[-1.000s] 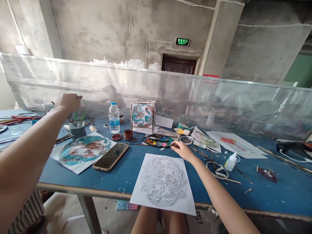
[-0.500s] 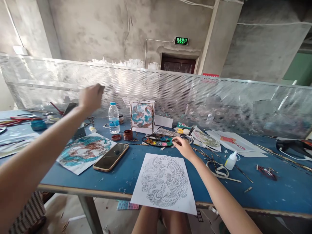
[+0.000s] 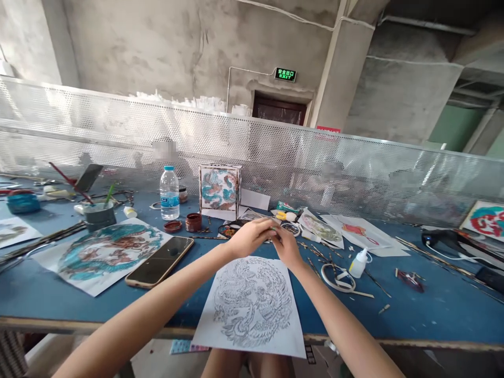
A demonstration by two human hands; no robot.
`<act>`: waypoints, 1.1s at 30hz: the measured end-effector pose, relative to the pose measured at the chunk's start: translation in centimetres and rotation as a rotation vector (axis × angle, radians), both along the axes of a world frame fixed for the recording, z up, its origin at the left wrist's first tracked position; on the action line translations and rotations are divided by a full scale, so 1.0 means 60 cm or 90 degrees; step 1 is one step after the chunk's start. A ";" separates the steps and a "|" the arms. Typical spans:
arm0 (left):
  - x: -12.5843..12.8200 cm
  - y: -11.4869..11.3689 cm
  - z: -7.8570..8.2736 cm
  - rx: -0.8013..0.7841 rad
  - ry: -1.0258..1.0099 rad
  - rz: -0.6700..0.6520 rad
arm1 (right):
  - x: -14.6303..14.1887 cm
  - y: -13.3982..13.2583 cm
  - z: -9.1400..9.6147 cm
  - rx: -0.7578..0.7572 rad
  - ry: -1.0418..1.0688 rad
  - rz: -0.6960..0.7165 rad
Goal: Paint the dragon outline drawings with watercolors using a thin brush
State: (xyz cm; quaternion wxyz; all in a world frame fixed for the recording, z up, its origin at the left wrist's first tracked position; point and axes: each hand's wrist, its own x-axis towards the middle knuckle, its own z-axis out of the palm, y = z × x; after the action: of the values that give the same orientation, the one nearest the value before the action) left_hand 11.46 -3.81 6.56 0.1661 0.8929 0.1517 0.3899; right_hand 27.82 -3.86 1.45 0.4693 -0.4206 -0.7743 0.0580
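Observation:
My left hand [image 3: 251,237] and my right hand [image 3: 287,245] meet above the far edge of the line-drawing sheet [image 3: 255,304]. The fingers of both are closed and touch each other. A speck of green shows between the fingertips, too small to name. Just behind the hands lies a paint palette [image 3: 227,230], mostly covered by them. The sheet carries a round black-and-white pattern and hangs partly over the table's front edge. Left of the hands stand an open jar of brown paint [image 3: 193,222] and its lid [image 3: 172,226].
A phone [image 3: 160,261] lies on a painted sheet [image 3: 106,252] at left, near a grey cup [image 3: 100,214] with brushes. A water bottle [image 3: 169,194] and a framed picture [image 3: 219,189] stand behind. Right are a glue bottle [image 3: 359,263] and a tape ring [image 3: 337,277]. A perforated metal screen [image 3: 299,152] backs the table.
My left hand has come down from the upper left to meet the right hand. The right hand has stayed near the palette. The view has shifted slightly to the right.

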 end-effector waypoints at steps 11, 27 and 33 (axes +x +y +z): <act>-0.104 0.102 0.037 -0.679 -0.659 0.170 | -0.020 0.078 0.005 -0.157 0.145 -0.051; -0.142 0.142 0.025 -0.840 -0.724 0.261 | -0.071 0.066 -0.003 -0.159 0.049 0.027; -0.140 0.139 0.020 -0.831 -0.706 0.243 | -0.070 0.070 -0.004 -0.136 0.029 0.029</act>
State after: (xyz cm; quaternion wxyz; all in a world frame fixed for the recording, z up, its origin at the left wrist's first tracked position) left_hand 3.06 4.56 7.78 0.6259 0.2605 0.3884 0.6242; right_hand 23.62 0.32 1.20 0.4377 -0.4493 -0.7621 0.1606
